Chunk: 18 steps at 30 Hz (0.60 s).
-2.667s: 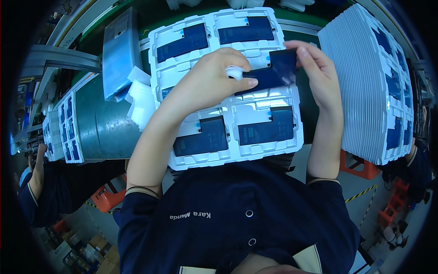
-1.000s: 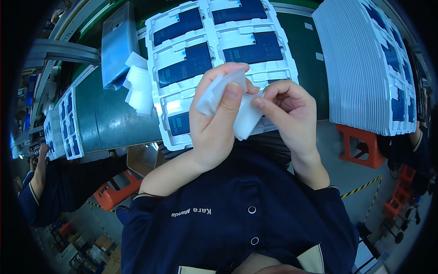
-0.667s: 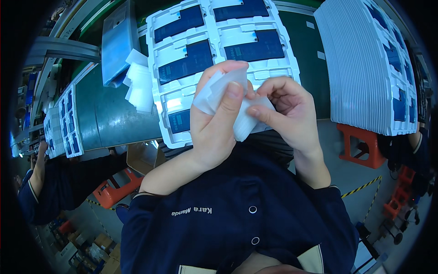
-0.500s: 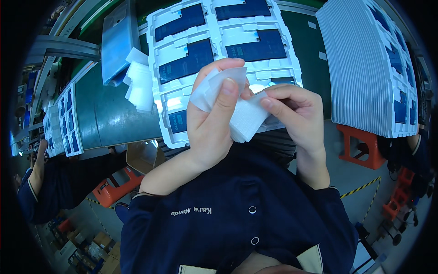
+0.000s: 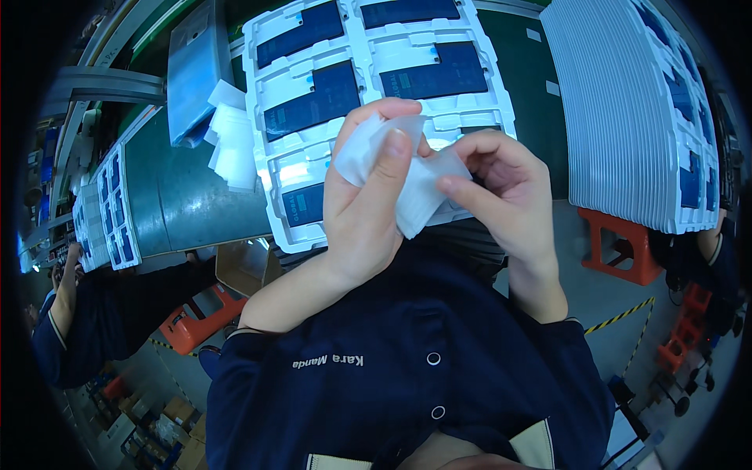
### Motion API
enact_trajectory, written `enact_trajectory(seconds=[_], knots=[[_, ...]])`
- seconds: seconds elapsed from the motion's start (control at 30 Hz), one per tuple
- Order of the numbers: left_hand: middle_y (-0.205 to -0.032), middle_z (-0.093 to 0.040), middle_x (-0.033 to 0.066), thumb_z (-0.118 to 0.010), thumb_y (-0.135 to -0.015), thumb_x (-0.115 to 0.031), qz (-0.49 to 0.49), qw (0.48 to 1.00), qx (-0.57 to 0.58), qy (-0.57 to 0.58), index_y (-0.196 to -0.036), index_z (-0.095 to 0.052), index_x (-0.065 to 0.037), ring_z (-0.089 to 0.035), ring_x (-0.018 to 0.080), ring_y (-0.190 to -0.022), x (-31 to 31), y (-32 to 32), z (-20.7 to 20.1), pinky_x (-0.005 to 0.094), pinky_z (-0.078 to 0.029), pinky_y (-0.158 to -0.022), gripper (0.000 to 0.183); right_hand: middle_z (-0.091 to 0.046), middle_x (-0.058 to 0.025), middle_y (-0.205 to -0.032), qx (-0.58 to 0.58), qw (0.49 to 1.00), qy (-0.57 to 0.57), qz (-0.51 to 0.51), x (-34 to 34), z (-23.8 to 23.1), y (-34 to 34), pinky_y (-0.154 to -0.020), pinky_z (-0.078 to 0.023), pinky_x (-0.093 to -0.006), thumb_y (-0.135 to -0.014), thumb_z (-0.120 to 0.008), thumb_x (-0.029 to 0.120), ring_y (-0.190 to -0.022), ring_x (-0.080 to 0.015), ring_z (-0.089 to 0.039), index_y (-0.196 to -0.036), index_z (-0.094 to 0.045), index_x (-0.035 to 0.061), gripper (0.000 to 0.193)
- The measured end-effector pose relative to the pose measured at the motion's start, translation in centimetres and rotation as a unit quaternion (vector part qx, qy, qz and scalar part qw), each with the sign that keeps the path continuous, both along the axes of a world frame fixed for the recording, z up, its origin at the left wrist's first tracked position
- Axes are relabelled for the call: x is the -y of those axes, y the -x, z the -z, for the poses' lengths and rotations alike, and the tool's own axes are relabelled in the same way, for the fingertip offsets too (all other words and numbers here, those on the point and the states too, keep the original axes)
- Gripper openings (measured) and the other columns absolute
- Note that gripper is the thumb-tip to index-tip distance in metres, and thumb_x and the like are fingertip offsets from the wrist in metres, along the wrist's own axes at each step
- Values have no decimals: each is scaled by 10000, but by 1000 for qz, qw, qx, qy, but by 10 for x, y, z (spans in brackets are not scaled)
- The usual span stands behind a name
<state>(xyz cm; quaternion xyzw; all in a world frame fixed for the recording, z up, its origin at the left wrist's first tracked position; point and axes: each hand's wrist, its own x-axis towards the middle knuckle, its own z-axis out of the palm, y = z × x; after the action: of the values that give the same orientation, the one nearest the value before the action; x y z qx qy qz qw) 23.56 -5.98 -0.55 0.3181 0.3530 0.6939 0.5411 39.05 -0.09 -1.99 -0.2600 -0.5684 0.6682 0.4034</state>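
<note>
My left hand (image 5: 374, 196) is wrapped round a stack of thin white sheets (image 5: 421, 205), its thumb pressed on top. The sheets fan out above and below the thumb. At the stack's right edge my right hand (image 5: 509, 188) pinches the corner of a sheet between thumb and forefinger. Both hands are above the near part of a white moulded tray (image 5: 262, 174). Dark L-shaped battery packs (image 5: 313, 102) lie in its compartments. The hands and sheets hide part of the near compartments.
More white sheets (image 5: 233, 141) lie left of the tray, near clear plastic bags (image 5: 193, 78), on the green table (image 5: 168, 196). A tall stack of trays (image 5: 619, 117) rises at the right. Orange stools (image 5: 619, 247) stand below the table edge. Another person's arm (image 5: 64, 294) shows far left.
My right thumb and forefinger have shifted, lifting a sheet's corner away from the stack. The stack has turned slightly in my left hand. The tray sits slightly further left in view.
</note>
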Motion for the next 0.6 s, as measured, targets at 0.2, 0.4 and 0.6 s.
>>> enact_trajectory(seconds=[0.2, 0.4, 0.6], knots=[[-990, -573, 65, -530, -985, -237, -26, 999, -19, -21, -1220, -469, -49, -550, 100, -896, -2, -1, -4, 248, -451, -771, 307, -668, -74, -897, 7, 994, -57, 90, -2, -3, 2, -735, -486, -239, -805, -717, -13, -824, -123, -618, -921, -666, -37, 129], [-998, -547, 91, -639, -892, -168, 17, 939, -338, 52, -1150, -556, -30, -609, 210, -783, 2, 18, -16, 350, -484, -728, 304, -664, -72, -898, 0, 982, -40, 186, -18, -4, -29, -742, -489, -214, -849, -666, -24, -789, -100, -629, -979, -631, -30, 134], [-984, -482, 166, -710, -794, -153, 103, 671, -728, 100, -1071, -578, 34, -604, 348, -762, 12, 4, -27, 404, -481, -661, 359, -642, -100, -999, 5, 985, -74, 157, -38, 3, -62, -825, -478, -230, -822, -656, -83, -916, -127, -607, -1016, -631, -26, 203]])
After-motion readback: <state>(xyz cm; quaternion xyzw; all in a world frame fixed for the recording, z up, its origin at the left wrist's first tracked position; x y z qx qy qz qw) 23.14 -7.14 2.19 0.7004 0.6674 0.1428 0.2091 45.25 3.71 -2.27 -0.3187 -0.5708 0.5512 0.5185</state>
